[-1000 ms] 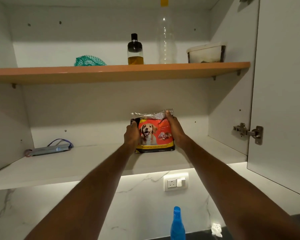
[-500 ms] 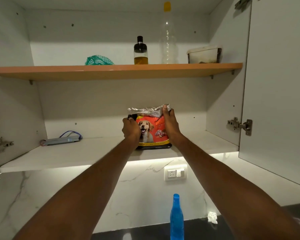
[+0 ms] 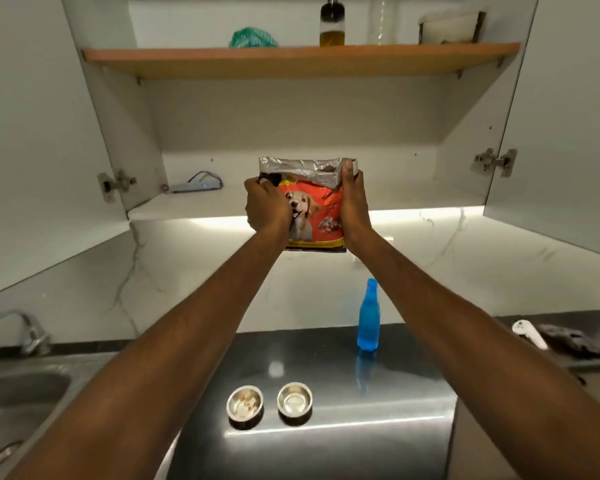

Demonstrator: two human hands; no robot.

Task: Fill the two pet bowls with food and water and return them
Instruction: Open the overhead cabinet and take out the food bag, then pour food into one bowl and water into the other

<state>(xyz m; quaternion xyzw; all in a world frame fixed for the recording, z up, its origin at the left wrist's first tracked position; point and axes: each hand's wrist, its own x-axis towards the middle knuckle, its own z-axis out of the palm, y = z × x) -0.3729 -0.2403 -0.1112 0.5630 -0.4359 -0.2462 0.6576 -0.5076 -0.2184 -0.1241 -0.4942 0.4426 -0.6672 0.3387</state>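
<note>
Pet food bag (image 3: 312, 209), red w/ a dog picture and a silver opened top, is what we hold up w/ both hands in front of the open wall cabinet, above the countertop (image 3: 326, 452). Our left hand (image 3: 267, 207) is curled round the bag's left edge; our right hand (image 3: 354, 202) grasps its right edge, thumb up at the torn rim. Below, two small steel pet bowls stand side by side on the dark countertop: left bowl (image 3: 245, 405) has some bits in it, right bowl (image 3: 294, 401) looks shiny inside; contents cannot be told. Blue bottle (image 3: 368, 318) stands upright behind them, to the right. Sink (image 3: 18, 407) w/ faucet (image 3: 21, 330) lies at far left.
</note>
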